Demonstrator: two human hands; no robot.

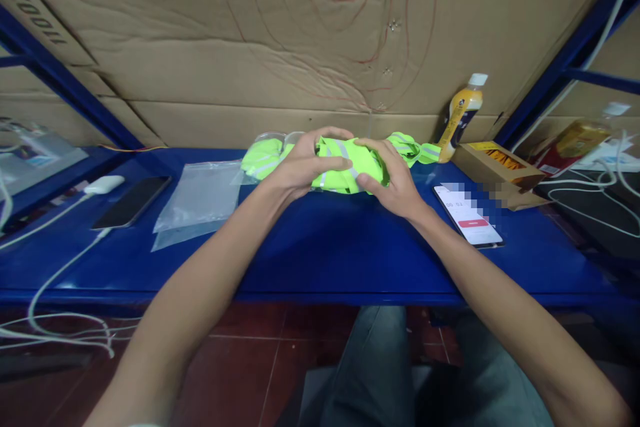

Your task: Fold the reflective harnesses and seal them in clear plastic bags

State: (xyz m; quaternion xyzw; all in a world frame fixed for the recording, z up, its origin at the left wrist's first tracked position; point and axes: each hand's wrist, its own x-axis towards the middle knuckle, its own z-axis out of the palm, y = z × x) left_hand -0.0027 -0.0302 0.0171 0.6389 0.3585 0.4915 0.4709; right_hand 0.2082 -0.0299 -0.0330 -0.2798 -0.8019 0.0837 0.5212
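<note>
A folded neon-green vest with grey reflective strips [345, 170] lies at the back middle of the blue shelf [320, 260]. My left hand [303, 163] curls over its left end, fingers closed on the cloth. My right hand [393, 180] grips its right end, thumb and fingers pinching the fabric. More neon-green cloth [263, 159] lies just left of the bundle, and a strip of it [417, 149] trails to the right.
Clear plastic bags [200, 203] lie left of the vest. A dark phone [131, 202] and a white charger [104, 184] with cable sit far left. At the right are a lit phone [467, 215], a cardboard box [497, 167], a yellow bottle [463, 115] and cables [590, 193].
</note>
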